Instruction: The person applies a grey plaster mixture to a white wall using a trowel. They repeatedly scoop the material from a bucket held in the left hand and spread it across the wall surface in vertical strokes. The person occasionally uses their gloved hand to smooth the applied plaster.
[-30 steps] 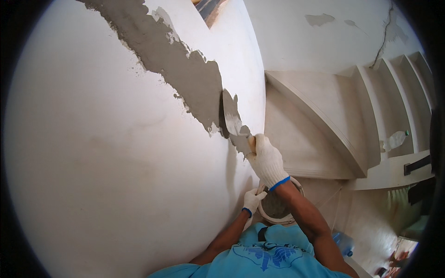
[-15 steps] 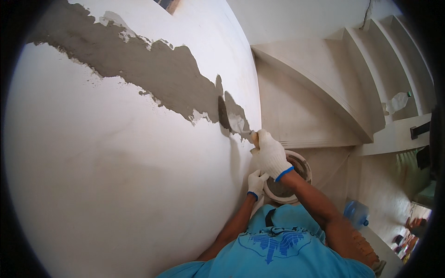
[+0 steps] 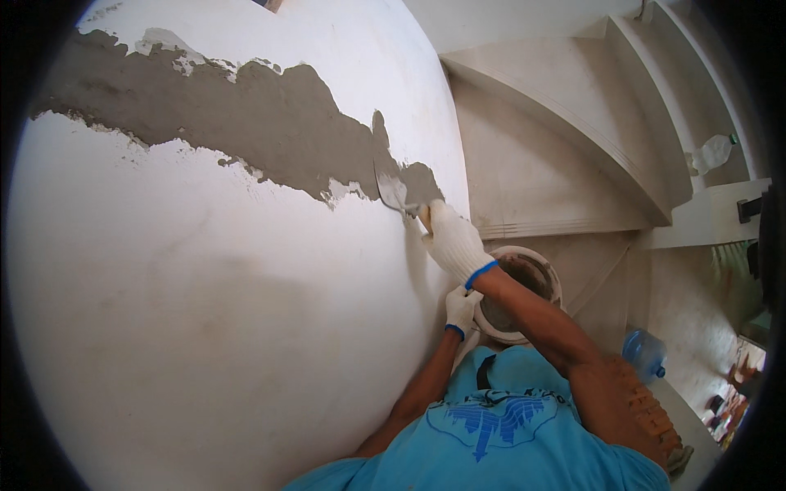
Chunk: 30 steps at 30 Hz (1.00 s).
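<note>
A small metal trowel (image 3: 393, 190) is in my gloved right hand (image 3: 454, 241), its fingers closed round the handle. The blade lies against the white wall (image 3: 246, 327) at the right end of a long band of wet grey mortar (image 3: 270, 123). Below, my gloved left hand (image 3: 461, 309) is closed on the near-left rim of a round bucket (image 3: 553, 282). Grey mortar shows inside that bucket, partly hidden by my right forearm.
Stair treads (image 3: 548, 147) curve up to the right of the wall. A clear plastic bottle (image 3: 712, 154) lies on a higher step. At lower right are a blue water jug (image 3: 644, 356) and stacked bricks (image 3: 647, 401). A distant person is partly visible at far right.
My right hand and the trowel have moved up and left, and the blade has turned flatter toward the wall. The whole view has shifted slightly. My left hand stays by the bucket rim.
</note>
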Motion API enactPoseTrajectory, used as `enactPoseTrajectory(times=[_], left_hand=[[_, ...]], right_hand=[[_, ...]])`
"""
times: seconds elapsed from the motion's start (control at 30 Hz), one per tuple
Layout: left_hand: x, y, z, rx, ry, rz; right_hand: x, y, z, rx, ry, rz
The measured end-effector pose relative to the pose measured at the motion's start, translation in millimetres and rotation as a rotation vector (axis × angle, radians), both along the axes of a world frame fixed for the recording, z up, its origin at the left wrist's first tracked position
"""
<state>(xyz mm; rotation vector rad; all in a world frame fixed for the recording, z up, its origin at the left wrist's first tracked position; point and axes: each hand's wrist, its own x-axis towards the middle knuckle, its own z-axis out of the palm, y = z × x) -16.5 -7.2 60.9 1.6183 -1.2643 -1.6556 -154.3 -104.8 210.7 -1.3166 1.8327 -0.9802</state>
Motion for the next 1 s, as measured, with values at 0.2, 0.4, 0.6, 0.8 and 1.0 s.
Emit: enactPoseTrajectory(times=[0.2, 0.4, 0.6, 0.8, 1.0], left_hand=[[13, 3, -35, -0.064, -0.109, -0.039], [-1, 1, -21, -0.042, 0.041, 0.029], [36, 8, -121, -0.106, 0.152, 0.174], [11, 0, -36, 0.002, -0.053, -0.052], [22, -3, -50, 0.021, -0.002, -0.081]], right_hand=[[-17, 39, 4, 0.019, 0.04, 0.051], [-11, -3, 28, -0.169, -0.025, -0.091], [6, 34, 1, 0.116, -0.097, 0.039], [-12, 34, -11, -0.031, -0.035, -0.021], [-2, -2, 10, -0.012, -0.055, -0.035]])
